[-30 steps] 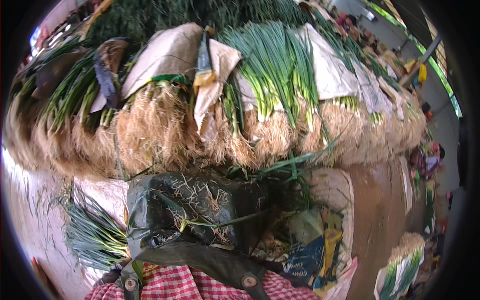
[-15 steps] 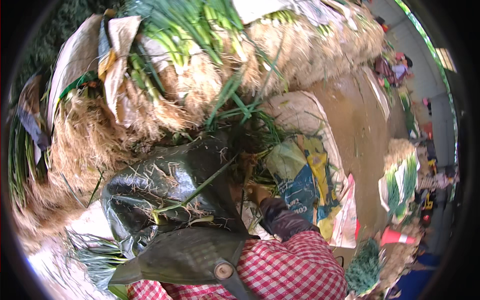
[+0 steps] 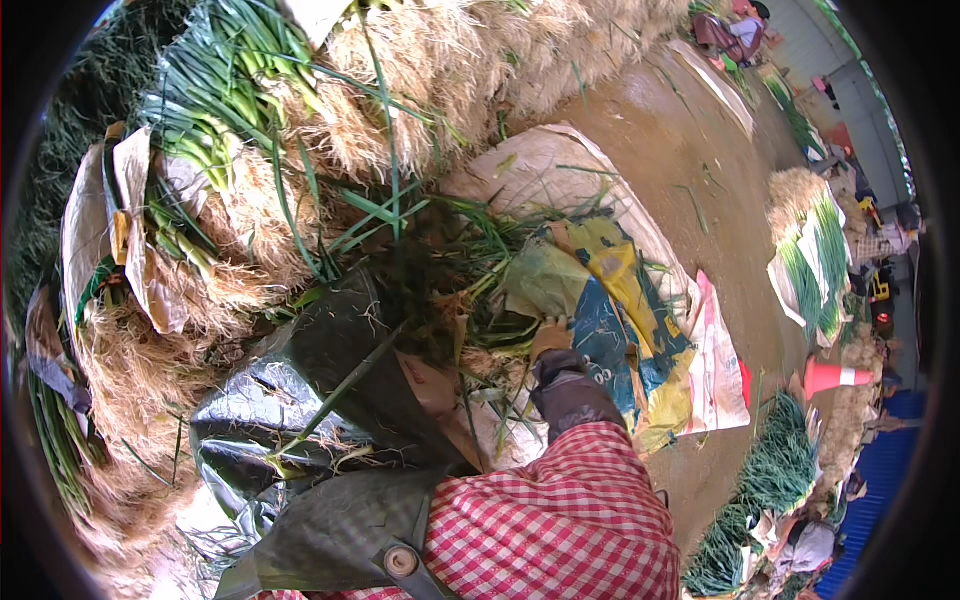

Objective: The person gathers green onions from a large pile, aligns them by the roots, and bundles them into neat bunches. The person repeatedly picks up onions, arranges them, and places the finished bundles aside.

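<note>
My right hand reaches forward, its fingers stretched out at the near left edge of a crumpled blue, yellow and green plastic sheet. A dark sleeve cover wraps that forearm. Just left of the fingers lie loose green onion leaves and scraps. A dark, wet apron spreads over my lap, with stray roots and a long leaf on it. My left hand is out of sight.
Green onions with thick pale roots are piled ahead and along the left. A woven mat lies on wet brown ground. To the right are an orange cone, more onion bundles and other people.
The view has turned to the right. My right hand has moved forward and right, out of the dark gap beside the apron, to the edge of the plastic sheet.
</note>
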A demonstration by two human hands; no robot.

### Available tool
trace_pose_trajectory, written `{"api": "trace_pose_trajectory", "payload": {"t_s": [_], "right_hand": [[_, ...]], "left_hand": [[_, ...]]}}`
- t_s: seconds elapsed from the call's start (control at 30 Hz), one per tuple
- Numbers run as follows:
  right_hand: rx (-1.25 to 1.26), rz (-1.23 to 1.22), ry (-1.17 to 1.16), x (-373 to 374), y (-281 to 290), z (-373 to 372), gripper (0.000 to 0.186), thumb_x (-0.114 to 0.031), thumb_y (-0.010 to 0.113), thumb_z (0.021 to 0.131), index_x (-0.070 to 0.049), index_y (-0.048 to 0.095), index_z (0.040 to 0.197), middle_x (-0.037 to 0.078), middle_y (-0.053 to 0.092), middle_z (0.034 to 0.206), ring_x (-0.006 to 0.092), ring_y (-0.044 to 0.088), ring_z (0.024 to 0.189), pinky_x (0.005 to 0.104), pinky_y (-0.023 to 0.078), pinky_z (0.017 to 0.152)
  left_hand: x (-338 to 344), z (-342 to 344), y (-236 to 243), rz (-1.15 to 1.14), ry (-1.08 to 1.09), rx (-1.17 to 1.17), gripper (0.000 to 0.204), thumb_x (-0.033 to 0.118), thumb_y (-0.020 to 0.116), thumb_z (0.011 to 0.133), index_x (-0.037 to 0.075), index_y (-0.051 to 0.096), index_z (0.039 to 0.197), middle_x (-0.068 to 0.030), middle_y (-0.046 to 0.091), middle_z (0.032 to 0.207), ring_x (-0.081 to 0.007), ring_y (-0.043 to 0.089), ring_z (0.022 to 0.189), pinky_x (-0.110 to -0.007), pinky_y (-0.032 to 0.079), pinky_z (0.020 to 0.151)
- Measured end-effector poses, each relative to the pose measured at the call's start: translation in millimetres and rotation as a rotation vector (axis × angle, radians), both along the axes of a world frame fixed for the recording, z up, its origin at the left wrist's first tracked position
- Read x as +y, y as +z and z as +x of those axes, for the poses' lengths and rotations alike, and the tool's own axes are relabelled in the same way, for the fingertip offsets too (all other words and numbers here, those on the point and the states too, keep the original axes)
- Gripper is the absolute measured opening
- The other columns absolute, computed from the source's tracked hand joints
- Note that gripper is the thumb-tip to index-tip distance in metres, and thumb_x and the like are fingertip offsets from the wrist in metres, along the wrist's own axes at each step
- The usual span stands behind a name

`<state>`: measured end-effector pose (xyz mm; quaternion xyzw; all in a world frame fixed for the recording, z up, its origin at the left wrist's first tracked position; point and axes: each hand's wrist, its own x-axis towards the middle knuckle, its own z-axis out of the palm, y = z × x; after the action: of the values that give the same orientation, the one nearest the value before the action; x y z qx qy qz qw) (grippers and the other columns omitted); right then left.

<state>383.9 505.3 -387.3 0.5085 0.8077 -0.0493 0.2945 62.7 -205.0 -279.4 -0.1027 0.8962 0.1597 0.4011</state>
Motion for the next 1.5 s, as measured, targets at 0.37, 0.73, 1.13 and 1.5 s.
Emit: {"api": "trace_pose_trajectory", "payload": {"t_s": [0.37, 0.73, 1.13, 1.5], "right_hand": [[0.229, 0.101, -0.304, 3, 238, 161, 0.045, -0.022, 0.04, 0.098, -0.014, 0.039, 0.143, 0.015, 0.036, 0.147, 0.0241, 0.049, 0.121, 0.0413, 0.044, 0.093], [0.312, 0.094, -0.643, -92, 224, 238, 0.044, -0.017, 0.041, 0.098, -0.008, 0.04, 0.14, 0.015, 0.04, 0.144, 0.0224, 0.051, 0.119, 0.0375, 0.046, 0.09], [0.752, 0.404, -0.402, 29, 324, 171, 0.042, -0.011, 0.042, 0.097, -0.002, 0.041, 0.138, 0.014, 0.044, 0.14, 0.0205, 0.053, 0.116, 0.0333, 0.048, 0.088], [1.698, -0.014, 0.922, -40, 607, -321, 0.041, -0.006, 0.043, 0.096, 0.004, 0.042, 0.135, 0.014, 0.048, 0.137, 0.0188, 0.055, 0.113, 0.0295, 0.05, 0.086]], "left_hand": [[16, -15, -13, 0.037, 0.001, 0.005, 0.039, 0.015, 0.056, 0.082, 0.016, 0.06, 0.121, -0.0165, 0.062, 0.111, -0.0314, 0.057, 0.108, -0.042, 0.05, 0.083], [31, -32, -30, 0.105, -0.022, 0.023, 0.041, 0.014, 0.054, 0.083, 0.015, 0.059, 0.124, -0.018, 0.061, 0.113, -0.0323, 0.056, 0.11, -0.042, 0.05, 0.084], [-56, -3, -49, 0.108, -0.422, 0.236, 0.044, 0.013, 0.053, 0.083, 0.013, 0.057, 0.127, -0.0197, 0.059, 0.115, -0.0332, 0.054, 0.112, -0.043, 0.05, 0.084], [-69, 20, 110, 0.502, 0.76, 0.55, 0.03, 0.02, 0.072, 0.081, -0.003, 0.066, 0.099, -0.0061, 0.066, 0.08, -0.0133, 0.061, 0.067, -0.029, 0.051, 0.059]]}}
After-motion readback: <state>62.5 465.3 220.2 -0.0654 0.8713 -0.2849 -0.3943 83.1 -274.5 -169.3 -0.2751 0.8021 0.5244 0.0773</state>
